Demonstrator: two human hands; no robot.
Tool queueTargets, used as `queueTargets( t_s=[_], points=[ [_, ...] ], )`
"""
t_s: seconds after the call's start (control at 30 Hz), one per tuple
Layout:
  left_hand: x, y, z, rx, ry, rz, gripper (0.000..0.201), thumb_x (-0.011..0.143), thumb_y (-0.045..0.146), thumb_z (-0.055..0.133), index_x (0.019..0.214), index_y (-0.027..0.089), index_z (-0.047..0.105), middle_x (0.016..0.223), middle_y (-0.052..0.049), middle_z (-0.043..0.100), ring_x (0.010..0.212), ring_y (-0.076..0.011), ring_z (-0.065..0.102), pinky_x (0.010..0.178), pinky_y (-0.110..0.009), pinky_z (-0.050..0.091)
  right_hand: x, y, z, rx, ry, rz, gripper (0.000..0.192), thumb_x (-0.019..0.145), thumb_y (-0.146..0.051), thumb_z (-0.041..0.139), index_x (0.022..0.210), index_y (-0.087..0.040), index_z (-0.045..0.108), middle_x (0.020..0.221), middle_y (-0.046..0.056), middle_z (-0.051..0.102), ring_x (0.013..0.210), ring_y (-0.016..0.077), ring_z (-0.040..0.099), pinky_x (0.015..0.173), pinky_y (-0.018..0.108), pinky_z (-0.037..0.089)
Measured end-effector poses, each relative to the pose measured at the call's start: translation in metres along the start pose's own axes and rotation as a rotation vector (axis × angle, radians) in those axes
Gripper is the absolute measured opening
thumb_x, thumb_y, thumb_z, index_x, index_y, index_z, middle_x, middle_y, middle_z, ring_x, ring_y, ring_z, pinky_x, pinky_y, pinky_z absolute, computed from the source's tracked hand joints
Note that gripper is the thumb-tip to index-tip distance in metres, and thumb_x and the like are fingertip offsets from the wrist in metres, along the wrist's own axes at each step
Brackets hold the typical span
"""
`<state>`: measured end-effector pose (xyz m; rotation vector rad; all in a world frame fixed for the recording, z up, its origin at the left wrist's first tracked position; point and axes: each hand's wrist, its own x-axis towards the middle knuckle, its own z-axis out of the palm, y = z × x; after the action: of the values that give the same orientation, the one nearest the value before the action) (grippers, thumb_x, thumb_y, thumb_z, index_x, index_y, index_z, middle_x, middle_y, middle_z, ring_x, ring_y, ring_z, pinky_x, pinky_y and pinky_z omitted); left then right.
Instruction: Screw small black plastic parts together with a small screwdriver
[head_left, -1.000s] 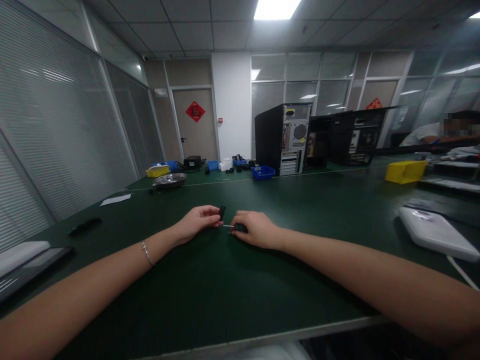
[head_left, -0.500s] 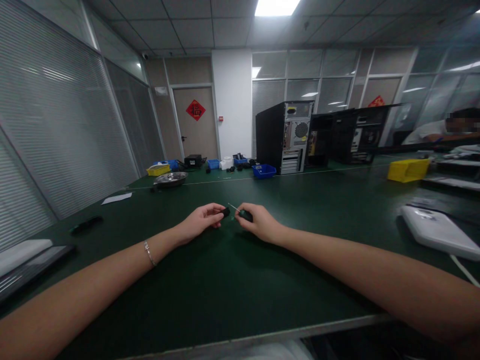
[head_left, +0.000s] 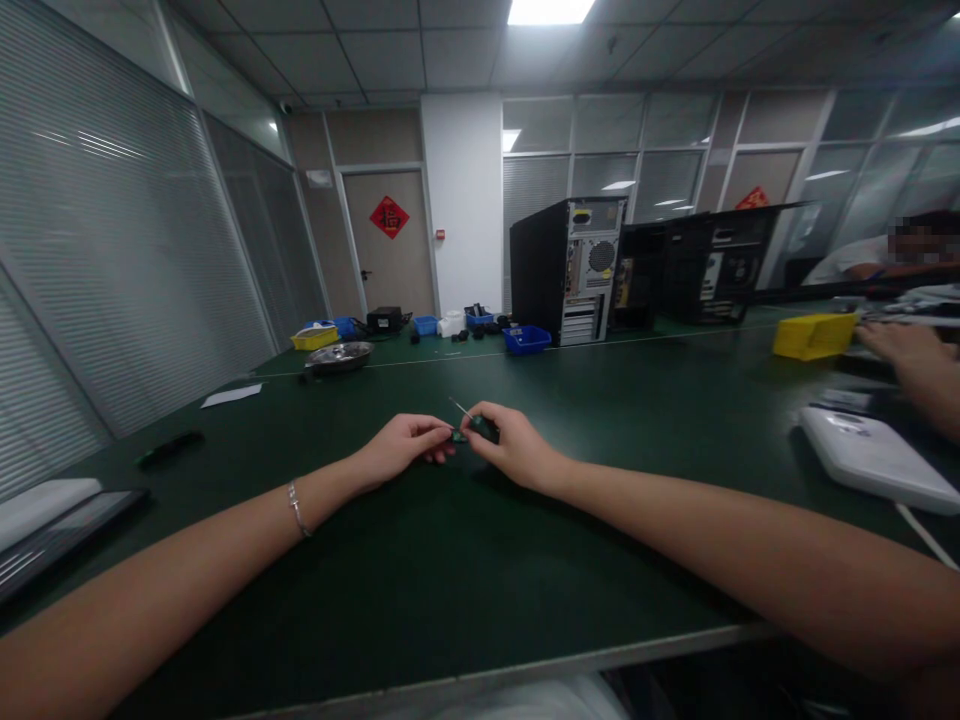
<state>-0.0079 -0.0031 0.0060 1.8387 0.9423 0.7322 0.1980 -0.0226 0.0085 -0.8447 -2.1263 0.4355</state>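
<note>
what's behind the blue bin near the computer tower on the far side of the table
Directly behind the blue bin stands the black computer tower, rear panel showing. The table strip between them is hidden by the bin's wall.

- A red diamond-shaped sign [head_left: 389, 216] hangs on the door beyond the far edge of the worktop; it bears one gold Chinese character, which looks like 福, though blur leaves that uncertain.
- A second red diamond sign [head_left: 752, 198] shows on the glass partition behind the computer towers; its character is partly hidden and cannot be read.
- No other text, label, brand or number is legible anywhere.
</note>
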Motion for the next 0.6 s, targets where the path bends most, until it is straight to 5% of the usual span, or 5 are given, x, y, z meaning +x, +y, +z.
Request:
queueTargets(
  t_s=[0.33,0.5,0.6],
  points=[
    [-0.0028,0.0096,0.0055,-0.084,-0.003,-0.026,0.033,0.08,0.041,0.054,0.094,0.012,0.06,0.093,-0.01,0.065,0.078,-0.0171,0.061,0.068,-0.029,0.045,0.001,0.0038,0.0033,-0.006,0.098,-0.02,0.01,0.08,-0.02,0.055,0.089,-0.017,0.059,0.085,0.003,0.06,0.081,0.0157,0.056,0.072,0.027,0.045],
    [-0.0004,0.0061,0.0068,-0.159,0.054,-0.024,0.034,0.079,0.042,0.055,0.093,0.011,0.059,0.091,-0.011,0.065,0.075,-0.0159,0.06,0.068,-0.029,0.046,-0.0003,0.0041,0.0056,0.225,0.083,0.062,0.014,0.082,-0.026,0.052,0.094,-0.018,0.053,0.084,0.003,0.058,0.065,0.013,0.058,0.051,0.023,0.049],
    [0.0001,0.0043,0.006,-0.196,0.068,-0.028,0.033,0.078,0.042,0.057,0.092,0.011,0.059,0.09,-0.01,0.065,0.074,-0.0151,0.06,0.07,-0.029,0.046,-0.0006,0.0013,0.0056,0.31,0.09,0.061,0.015,0.081,-0.027,0.052,0.093,-0.018,0.052,0.085,0.003,0.057,0.066,0.013,0.06,0.052,0.023,0.052]
  ],
)
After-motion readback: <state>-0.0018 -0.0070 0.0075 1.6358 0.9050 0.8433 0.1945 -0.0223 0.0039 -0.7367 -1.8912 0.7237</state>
